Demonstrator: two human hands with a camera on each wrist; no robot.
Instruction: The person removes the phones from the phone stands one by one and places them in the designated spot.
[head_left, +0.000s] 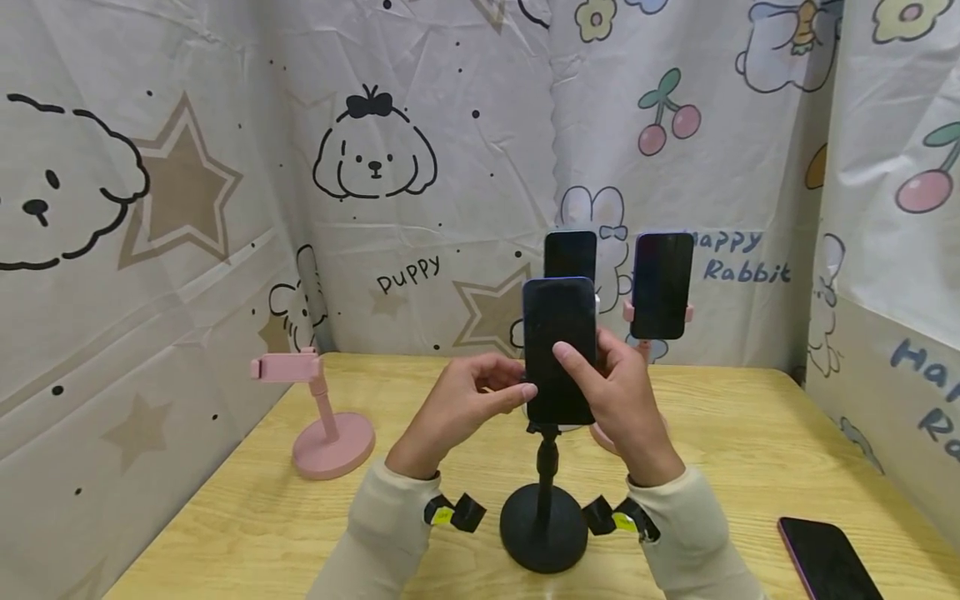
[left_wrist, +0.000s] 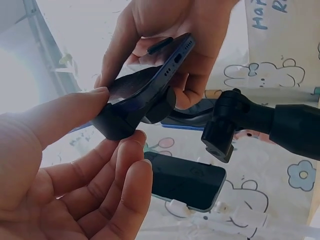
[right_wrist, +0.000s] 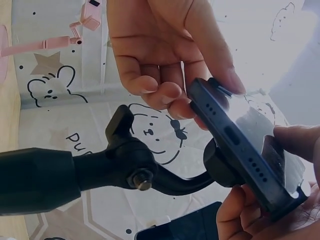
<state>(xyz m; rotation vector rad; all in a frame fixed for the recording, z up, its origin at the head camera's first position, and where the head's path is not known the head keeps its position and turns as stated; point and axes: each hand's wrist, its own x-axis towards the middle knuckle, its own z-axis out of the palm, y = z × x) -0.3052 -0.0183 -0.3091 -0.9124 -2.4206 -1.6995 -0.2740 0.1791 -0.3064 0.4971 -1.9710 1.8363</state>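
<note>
An empty pink stand [head_left: 318, 408] sits at the left of the wooden table [head_left: 750, 433]. Toward the upper middle of the head view, two more phones stand upright in holders behind the hands: one [head_left: 571, 254] directly behind the held phone and partly hidden by it, another [head_left: 662, 285] to its right in a pink clamp. A further phone [head_left: 828, 558] lies flat in the lower right corner. A cartoon-printed cloth [head_left: 225, 167] hangs behind.

In the centre, a dark phone [head_left: 558, 350] with a black screen and bluish edge stands upright on a black stand [head_left: 544, 517] with a round base. The left hand [head_left: 468, 400] pinches the phone's lower left edge, thumb on the rim. The right hand [head_left: 618, 392] wraps its right side, thumb across the screen.
</note>
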